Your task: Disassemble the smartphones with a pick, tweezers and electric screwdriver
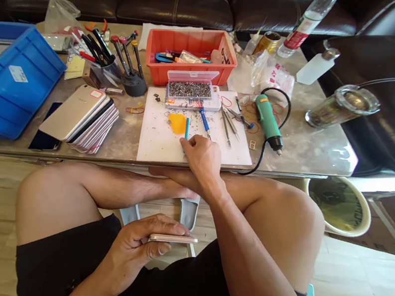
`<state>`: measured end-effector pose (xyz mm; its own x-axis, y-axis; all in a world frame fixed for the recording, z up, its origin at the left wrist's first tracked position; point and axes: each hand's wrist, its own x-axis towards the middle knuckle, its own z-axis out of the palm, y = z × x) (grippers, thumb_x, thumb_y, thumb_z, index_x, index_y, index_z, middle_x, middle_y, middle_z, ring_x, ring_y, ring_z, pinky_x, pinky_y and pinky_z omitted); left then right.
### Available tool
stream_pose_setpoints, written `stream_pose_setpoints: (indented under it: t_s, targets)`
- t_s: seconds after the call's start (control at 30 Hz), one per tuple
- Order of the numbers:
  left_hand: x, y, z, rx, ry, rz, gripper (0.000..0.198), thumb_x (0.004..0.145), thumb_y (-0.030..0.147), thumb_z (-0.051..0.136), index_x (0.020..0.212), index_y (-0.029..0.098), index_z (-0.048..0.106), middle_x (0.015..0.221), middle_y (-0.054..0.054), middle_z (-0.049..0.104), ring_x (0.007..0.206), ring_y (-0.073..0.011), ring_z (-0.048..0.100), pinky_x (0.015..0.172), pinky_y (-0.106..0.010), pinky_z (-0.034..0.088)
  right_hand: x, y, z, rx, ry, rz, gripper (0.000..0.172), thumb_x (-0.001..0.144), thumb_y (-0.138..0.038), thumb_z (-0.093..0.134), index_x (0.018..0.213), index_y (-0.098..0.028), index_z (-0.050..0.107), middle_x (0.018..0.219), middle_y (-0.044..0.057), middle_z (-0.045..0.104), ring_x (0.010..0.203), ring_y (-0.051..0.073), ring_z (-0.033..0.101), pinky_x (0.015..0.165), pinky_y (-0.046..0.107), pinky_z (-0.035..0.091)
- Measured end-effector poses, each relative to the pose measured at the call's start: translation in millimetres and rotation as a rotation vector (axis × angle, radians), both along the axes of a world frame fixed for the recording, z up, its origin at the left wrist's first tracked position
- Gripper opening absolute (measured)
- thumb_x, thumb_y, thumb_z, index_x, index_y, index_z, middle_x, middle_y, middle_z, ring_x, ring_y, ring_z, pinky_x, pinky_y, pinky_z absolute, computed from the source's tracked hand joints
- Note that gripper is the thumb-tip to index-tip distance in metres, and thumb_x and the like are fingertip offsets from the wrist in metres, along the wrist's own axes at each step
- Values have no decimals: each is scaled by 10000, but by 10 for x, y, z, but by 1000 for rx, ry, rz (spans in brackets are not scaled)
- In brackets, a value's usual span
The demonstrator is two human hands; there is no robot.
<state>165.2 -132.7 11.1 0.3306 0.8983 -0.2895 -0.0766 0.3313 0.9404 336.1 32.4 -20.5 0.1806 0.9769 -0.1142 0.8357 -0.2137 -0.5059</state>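
My left hand [146, 240] is down over my lap, fingers and thumb closed round the edge of a thin gold phone [173, 238] held flat. My right hand [201, 158] reaches onto the white work mat [160, 147] at the table's front edge, fingers curled onto the lower end of a slim teal tool [186, 128]. An orange plastic pick [177, 123] lies just left of that tool. A blue-handled screwdriver [204, 121] lies just beyond my fingers. A clear box of small screws [190, 89] stands at the mat's far edge.
A fanned stack of phones [84, 119] lies left of the mat beside a blue tray [7, 81]. An orange bin [190, 53], a tool stand [135, 82], tweezers [228, 125], a green heat tool [268, 122], bottles and a glass jar [341, 106] surround it. A bucket [339, 207] stands on the floor.
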Motion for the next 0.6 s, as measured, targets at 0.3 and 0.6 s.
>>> stream_pose_setpoints:
  t_s: [0.3,0.6]
  targets:
    - [-45,-48,-95,-95,-80,95,171,875,373,814,1029,314,859,1017,-72,827,1050,-294,739,981,-402,552,11,-17,-21,28,17,10,287,968,-415,575,824,-239,750,799,72,788,784,240,710,658,303,392]
    - [100,20,165,313,169,124,227,718,178,923,793,383,858,832,-30,802,900,-267,719,1260,-578,269,11,-38,-25,44,8,20,262,965,-342,546,847,-233,754,825,78,795,785,239,707,661,302,370]
